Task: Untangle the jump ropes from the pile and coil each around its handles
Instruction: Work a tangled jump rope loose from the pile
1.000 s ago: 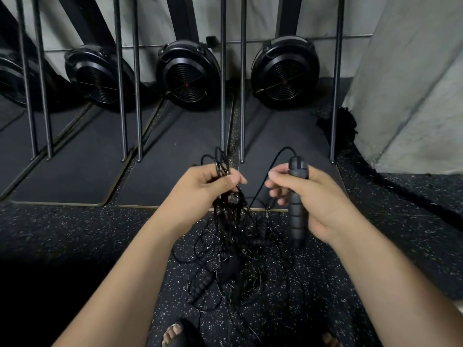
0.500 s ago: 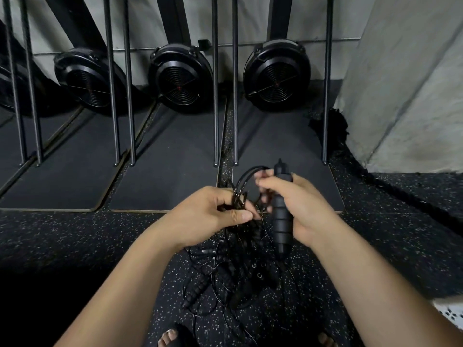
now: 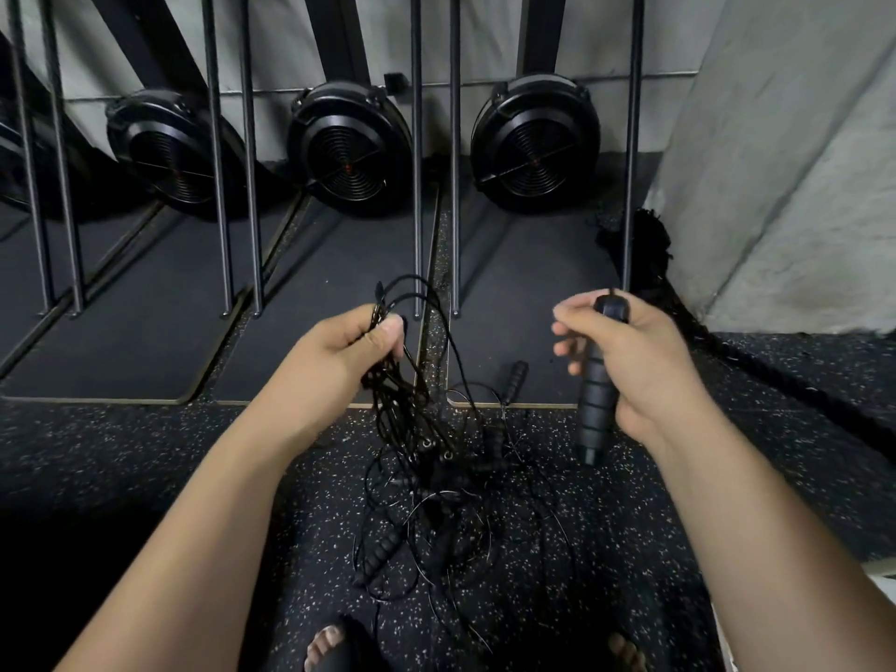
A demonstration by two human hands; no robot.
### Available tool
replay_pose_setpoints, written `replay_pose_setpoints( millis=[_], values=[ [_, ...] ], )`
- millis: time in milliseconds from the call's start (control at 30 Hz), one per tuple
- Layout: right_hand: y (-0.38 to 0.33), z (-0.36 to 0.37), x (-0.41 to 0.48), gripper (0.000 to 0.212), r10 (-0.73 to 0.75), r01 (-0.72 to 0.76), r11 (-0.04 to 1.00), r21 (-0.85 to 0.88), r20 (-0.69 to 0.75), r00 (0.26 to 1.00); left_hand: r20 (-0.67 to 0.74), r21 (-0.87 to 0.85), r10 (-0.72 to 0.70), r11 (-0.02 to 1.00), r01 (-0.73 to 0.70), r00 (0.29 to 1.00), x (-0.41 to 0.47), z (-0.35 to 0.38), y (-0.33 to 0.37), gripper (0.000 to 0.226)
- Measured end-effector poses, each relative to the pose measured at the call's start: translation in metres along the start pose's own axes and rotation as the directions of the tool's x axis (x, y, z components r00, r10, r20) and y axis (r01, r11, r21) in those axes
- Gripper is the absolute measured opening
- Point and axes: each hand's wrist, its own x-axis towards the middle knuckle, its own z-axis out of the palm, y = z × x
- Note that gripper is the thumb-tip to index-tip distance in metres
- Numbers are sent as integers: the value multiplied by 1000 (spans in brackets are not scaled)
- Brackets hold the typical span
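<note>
left hand up at centre-left, thumb and fingers pinched on a thick bundle of cords, with a couple of loops arching above the knuckles. right hand out to the right, wrapped round one ribbed black handle held upright, though its lower fingers look loose rather than clamped. the two hands are well apart, and between them the pile hangs from the left grip and sags onto the speckled floor. it's a proper knot down there. a second handle lies near the feet on the left of the mess, and a third rests at the edge of the far mat. by the look of it this is early work, one rope being picked out and nothing coiled yet. to do this well, i'd say draw the held handle away slowly and watch which single cord goes taut. then let the left hand slacken its pinch so that strand slips through instead of cinching the rest. hauling hard would probably tighten the knot. shaking the bundle low over the floor should open the loops, and finding the matching handle comes next.
</note>
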Motion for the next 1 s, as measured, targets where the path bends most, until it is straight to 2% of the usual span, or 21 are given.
replay_pose_setpoints(
  millis=[133, 300, 433, 633, 733, 900, 1000],
  values=[
    [7, 6, -3, 20, 60, -59, 998, -13, 72, 996, -28, 32, 47, 998, -46, 999, -4, -11, 19, 41],
    [-17, 0, -7, 40, 33, -34, 999, 17, 56, 998, 5, 39, 97, 995, -97, 995, -3, -29, 43, 40],
    [-66, -2, -6, 19, -90, 90, 992, -86, 2, 996, -31, 38, 112, 993, -111, 993, -5, -41, 66, 41],
    [-151, 2, -9, 19, -292, 294, 950, -101, 39, 956, -62, 9, 112, 994, -112, 992, -18, -52, 82, 44],
    [-170, 4, -15, 34, -378, 382, 918, -103, 60, 924, -58, 0, 123, 992, -123, 991, -26, -54, 91, 43],
    [-172, 12, -22, 78, -447, 463, 874, -145, 128, 885, -30, -24, 112, 993, -113, 993, -30, -58, 98, 41],
    [-162, 17, -18, 85, -473, 500, 839, -214, 166, 865, -21, -22, 127, 992, -128, 992, -31, -61, 99, 39]
  ],
)
